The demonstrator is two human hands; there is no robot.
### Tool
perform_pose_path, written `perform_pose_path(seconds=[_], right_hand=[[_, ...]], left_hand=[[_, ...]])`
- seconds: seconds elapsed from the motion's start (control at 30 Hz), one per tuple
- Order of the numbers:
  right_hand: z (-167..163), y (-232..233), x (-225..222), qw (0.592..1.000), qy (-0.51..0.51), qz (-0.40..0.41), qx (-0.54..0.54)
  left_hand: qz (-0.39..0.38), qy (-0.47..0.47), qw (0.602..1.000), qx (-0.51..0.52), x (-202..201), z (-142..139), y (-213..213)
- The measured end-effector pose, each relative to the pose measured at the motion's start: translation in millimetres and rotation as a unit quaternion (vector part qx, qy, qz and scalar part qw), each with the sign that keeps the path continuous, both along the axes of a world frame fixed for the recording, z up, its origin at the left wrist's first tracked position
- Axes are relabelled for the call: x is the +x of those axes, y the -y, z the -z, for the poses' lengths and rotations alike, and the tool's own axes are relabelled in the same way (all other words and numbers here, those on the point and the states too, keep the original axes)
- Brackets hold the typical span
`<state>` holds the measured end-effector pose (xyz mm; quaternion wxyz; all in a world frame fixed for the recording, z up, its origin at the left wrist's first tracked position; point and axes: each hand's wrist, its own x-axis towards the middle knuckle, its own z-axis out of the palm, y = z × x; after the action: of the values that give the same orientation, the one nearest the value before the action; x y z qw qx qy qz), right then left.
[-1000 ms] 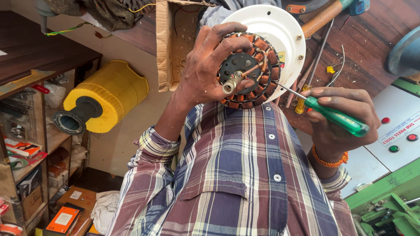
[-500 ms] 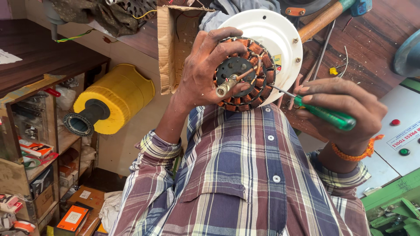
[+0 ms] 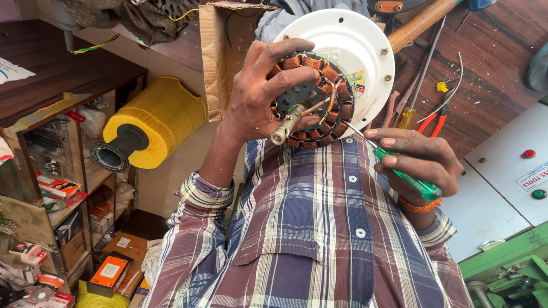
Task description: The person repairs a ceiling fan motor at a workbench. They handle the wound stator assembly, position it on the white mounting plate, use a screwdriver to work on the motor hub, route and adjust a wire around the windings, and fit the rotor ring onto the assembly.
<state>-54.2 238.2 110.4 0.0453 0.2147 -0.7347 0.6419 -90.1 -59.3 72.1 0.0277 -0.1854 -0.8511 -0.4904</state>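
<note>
Shifted lower and leftward since half a second ago: right hand, fist closed around green-handled screwdriver, blade tip touching edge of copper-wound stator. Gripped by left hand, fingers curled over windings, held against white round housing, above plaid shirt.

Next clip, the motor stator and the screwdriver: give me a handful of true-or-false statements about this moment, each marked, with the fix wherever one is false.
1. The left hand grips the copper-wound stator. True.
2. The right hand holds a red-handled screwdriver. False: the screwdriver has a green handle.
3. The screwdriver's tip points toward the stator's windings. True.
4. The stator lies flat on the wooden bench. False: it is held up against the white round cover.
5. Red-handled pliers lie on the bench. True.
</note>
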Motion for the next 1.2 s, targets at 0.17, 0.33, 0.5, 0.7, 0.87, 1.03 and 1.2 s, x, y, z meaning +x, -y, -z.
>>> perform_pose_path(seconds=[0.17,0.33,0.5,0.7,0.87,1.03,1.2], right_hand=[[33.5,3.1,12.5,0.995,0.015,0.037,-0.093],[55.1,7.9,21.4,0.988,-0.002,0.069,-0.141],[66.2,9.1,17.7,0.985,-0.02,0.059,-0.161],[86.7,2.7,21.0,0.963,0.068,0.031,-0.26],[103.0,-16.0,14.4,0.826,0.232,0.082,-0.507],[81.0,-20.3,2.6,0.856,0.199,0.06,-0.472],[48.9,-19.6,-12.5,0.918,0.188,0.079,-0.34]], left_hand=[[-0.015,0.007,1.0,-0.001,0.0,-2.1,-0.7],[-0.022,0.016,1.0,-0.002,0.5,-2.9,-2.2],[-0.024,0.018,1.0,-0.011,1.6,-3.3,-2.8],[-0.033,0.016,0.999,-0.02,1.4,-4.2,-4.5],[-0.034,0.023,0.999,-0.015,1.8,-5.3,-5.1],[-0.032,0.021,0.999,-0.012,0.6,-4.2,-4.7],[-0.014,0.02,1.0,-0.006,-3.9,-5.3,-2.1]])
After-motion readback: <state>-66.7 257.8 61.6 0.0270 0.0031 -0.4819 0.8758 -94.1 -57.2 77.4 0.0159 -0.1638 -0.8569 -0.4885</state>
